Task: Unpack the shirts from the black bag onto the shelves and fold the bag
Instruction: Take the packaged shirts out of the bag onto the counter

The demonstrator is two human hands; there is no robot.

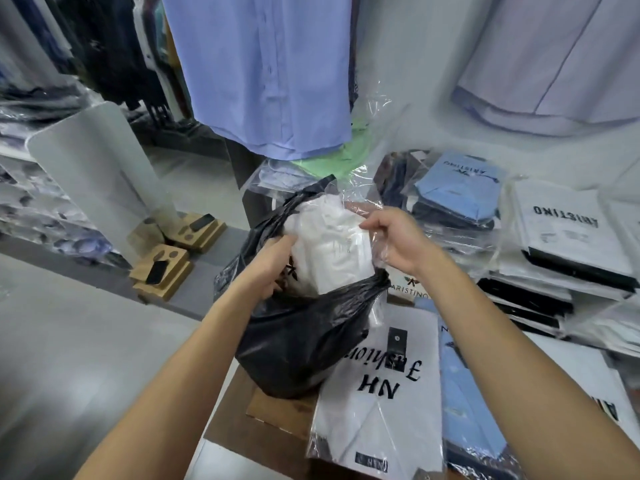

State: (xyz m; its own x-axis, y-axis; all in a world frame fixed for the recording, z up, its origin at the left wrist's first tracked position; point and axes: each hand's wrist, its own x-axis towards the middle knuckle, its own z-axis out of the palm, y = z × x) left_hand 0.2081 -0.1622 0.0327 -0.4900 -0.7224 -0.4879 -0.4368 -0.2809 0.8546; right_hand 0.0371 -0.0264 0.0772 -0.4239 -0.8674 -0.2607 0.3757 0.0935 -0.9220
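The crumpled black plastic bag (304, 341) stands open between both hands. The left hand (273, 268) grips the white folded shirt in clear plastic wrap (332, 244) inside the bag's mouth. The right hand (394, 240) pinches the wrap's upper edge.

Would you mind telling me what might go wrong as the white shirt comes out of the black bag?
1. The right hand pinches only the clear wrapper of the white shirt; it may slip or tear.
2. The black bag sits at the table's corner; pulling could drag it off.
3. The bag could nudge the packaged NH Fashion shirt beside it.
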